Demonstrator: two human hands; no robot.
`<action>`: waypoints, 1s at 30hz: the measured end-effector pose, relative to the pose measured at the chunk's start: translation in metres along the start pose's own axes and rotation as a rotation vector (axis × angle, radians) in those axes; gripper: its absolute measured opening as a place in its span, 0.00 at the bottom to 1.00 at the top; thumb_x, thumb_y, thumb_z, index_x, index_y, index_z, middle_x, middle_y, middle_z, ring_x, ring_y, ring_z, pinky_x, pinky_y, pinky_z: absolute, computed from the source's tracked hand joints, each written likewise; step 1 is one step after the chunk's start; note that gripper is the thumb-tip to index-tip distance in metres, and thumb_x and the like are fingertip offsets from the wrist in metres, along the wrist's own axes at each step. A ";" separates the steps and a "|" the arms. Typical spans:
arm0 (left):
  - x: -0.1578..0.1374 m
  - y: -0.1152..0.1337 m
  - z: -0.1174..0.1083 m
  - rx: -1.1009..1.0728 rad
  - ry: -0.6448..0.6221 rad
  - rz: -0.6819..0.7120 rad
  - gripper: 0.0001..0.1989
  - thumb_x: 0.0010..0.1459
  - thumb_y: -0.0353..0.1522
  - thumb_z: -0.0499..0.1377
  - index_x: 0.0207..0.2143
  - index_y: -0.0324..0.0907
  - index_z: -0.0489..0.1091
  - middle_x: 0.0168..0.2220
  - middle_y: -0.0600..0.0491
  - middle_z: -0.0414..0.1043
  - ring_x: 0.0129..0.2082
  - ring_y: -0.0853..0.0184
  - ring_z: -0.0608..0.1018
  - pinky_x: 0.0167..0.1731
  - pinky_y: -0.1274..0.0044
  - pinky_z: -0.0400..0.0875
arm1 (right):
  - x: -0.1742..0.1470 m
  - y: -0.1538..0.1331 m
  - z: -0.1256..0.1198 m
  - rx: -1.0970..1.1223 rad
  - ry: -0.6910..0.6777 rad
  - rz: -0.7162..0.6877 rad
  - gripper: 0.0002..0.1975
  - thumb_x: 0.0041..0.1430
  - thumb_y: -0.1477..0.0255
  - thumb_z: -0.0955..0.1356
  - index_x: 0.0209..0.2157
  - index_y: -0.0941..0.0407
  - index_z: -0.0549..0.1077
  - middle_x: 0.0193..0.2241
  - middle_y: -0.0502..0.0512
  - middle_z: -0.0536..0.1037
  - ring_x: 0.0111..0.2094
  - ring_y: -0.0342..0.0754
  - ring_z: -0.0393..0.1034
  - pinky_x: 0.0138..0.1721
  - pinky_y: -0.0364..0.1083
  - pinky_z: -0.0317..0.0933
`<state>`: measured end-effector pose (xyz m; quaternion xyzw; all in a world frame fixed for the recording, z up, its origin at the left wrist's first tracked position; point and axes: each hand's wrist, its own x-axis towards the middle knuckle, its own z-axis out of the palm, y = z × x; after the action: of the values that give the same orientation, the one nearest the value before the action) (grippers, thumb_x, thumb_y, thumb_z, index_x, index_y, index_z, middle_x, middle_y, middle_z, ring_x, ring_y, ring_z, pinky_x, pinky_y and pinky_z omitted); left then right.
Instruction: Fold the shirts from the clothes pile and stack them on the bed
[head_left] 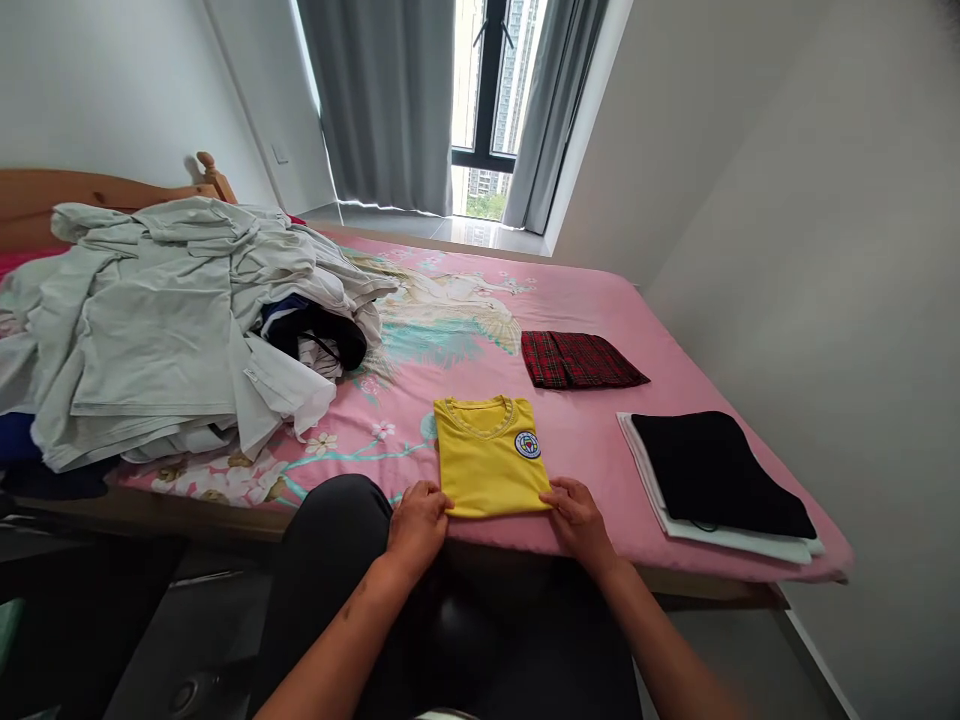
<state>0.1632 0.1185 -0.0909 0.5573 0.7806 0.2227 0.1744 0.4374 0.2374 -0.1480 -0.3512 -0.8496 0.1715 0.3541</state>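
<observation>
A yellow T-shirt [487, 460], folded into a neat rectangle with its V-neck away from me and a round badge on the chest, lies flat at the near edge of the bed. My left hand [420, 518] pinches its near left corner between thumb and fingers. At the near right corner, my right hand [576, 512] grips the fabric the same way. Beyond the shirt and to the right lies a folded red plaid garment [581, 360]. Farther right, a folded black garment [716, 465] rests on folded white cloth [772, 545].
A large heap of loose whitish clothes [157, 340] with some dark pieces covers the bed's left side. The pink floral bedsheet [420, 375] shows between heap and folded clothes. My knee [337, 520] is against the near edge. Grey curtains [382, 100] hang by the window; a wall [825, 300] borders the right.
</observation>
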 end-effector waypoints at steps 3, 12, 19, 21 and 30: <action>-0.022 -0.002 0.003 -0.004 -0.045 0.114 0.14 0.51 0.25 0.54 0.38 0.45 0.74 0.46 0.50 0.70 0.48 0.64 0.70 0.50 0.72 0.63 | -0.025 -0.014 -0.013 -0.014 -0.037 0.085 0.13 0.59 0.72 0.62 0.41 0.48 0.74 0.46 0.56 0.70 0.50 0.51 0.64 0.52 0.54 0.61; 0.032 0.021 0.020 0.118 0.120 0.121 0.24 0.58 0.27 0.46 0.57 0.39 0.61 0.62 0.47 0.55 0.63 0.62 0.55 0.61 0.66 0.50 | 0.043 -0.055 0.002 -0.115 -0.067 0.172 0.20 0.63 0.68 0.54 0.50 0.53 0.68 0.52 0.57 0.69 0.56 0.49 0.58 0.60 0.53 0.50; 0.047 0.015 0.052 0.285 0.071 -0.079 0.33 0.58 0.42 0.48 0.63 0.37 0.49 0.66 0.43 0.41 0.65 0.56 0.45 0.62 0.59 0.32 | 0.082 -0.036 0.050 -0.372 -0.376 0.466 0.32 0.62 0.56 0.55 0.63 0.58 0.50 0.64 0.59 0.47 0.64 0.54 0.38 0.62 0.60 0.32; 0.045 0.012 0.054 0.285 0.085 -0.106 0.35 0.57 0.44 0.49 0.63 0.34 0.49 0.66 0.40 0.41 0.65 0.55 0.46 0.62 0.59 0.32 | 0.083 -0.031 0.051 -0.395 -0.352 0.498 0.33 0.62 0.55 0.54 0.63 0.59 0.48 0.64 0.60 0.46 0.65 0.54 0.38 0.62 0.59 0.33; 0.082 0.020 0.038 0.236 0.070 -0.023 0.29 0.60 0.37 0.45 0.63 0.39 0.48 0.66 0.47 0.42 0.66 0.59 0.43 0.61 0.57 0.32 | 0.105 -0.023 0.053 -0.384 -0.293 0.424 0.26 0.64 0.63 0.52 0.62 0.55 0.52 0.64 0.53 0.49 0.65 0.50 0.38 0.62 0.56 0.35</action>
<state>0.1728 0.2074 -0.1139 0.5571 0.8133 0.1464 0.0827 0.3352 0.2945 -0.1216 -0.5524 -0.8163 0.1268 0.1116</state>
